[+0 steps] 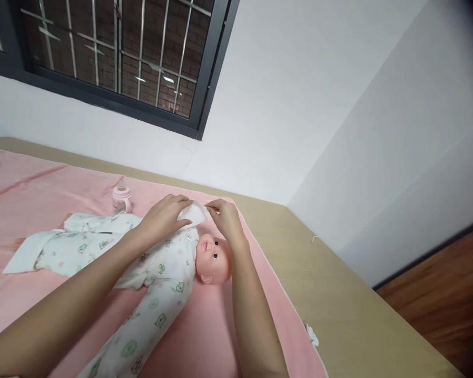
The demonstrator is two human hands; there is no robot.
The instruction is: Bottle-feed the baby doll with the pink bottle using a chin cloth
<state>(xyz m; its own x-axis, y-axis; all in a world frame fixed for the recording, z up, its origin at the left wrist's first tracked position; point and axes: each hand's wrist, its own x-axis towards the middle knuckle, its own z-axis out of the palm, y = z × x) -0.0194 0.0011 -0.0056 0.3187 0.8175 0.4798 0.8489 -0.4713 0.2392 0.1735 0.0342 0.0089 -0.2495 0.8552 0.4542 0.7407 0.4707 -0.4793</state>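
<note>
A baby doll (215, 258) in a white printed sleepsuit (157, 278) lies on a pink sheet (31, 189), head to the right. Just beyond the doll's head, both my hands hold a small white cloth (195, 212). My left hand (163, 215) rests on its left part with fingers curled over it. My right hand (226, 220) pinches its right edge. Both forearms reach in from the bottom of the view, across the doll's body.
A small pink baby bottle (122, 198) stands on the sheet behind the doll. The sheet covers a tan mattress (339, 294) against a white wall with a barred window (114, 58). Wooden floor (445, 299) lies to the right. A white scrap (312, 335) sits at the sheet's edge.
</note>
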